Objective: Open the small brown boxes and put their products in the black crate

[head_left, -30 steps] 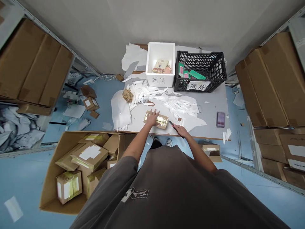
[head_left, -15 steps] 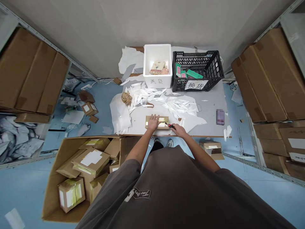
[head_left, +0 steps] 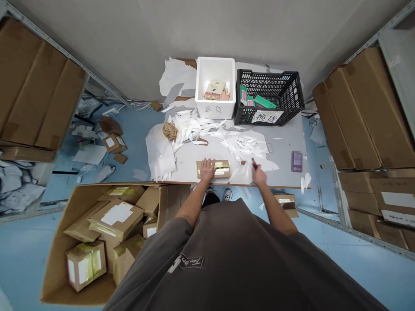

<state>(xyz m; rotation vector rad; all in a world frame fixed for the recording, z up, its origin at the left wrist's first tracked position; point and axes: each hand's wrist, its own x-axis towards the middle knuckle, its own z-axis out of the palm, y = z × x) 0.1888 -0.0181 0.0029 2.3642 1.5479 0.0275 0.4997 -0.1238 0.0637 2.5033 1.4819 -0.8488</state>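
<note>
A small cardboard box (head_left: pixel 221 169) with yellowish tape lies near the front edge of the table. My left hand (head_left: pixel 207 170) rests flat on the left part of its top, fingers spread. To the right of the box, my right hand (head_left: pixel 259 176) is closed around a red and black utility knife (head_left: pixel 255 164), which points away from me and is apart from the box. White paper strips (head_left: pixel 244 144) are strewn on the table just beyond the box and the knife.
Behind the paper stand a white bin (head_left: pixel 215 110) and a black crate (head_left: pixel 269 116) with green boxes in it. Crumpled brown paper (head_left: pixel 170 131) lies at the left. A large carton (head_left: pixel 81 298) of taped parcels stands left of me. Shelves with cartons (head_left: pixel 379 112) flank the table.
My right hand has drawn the utility knife away from the box, to the right, and the blade end has turned away from me. My left hand stays on the box.
</note>
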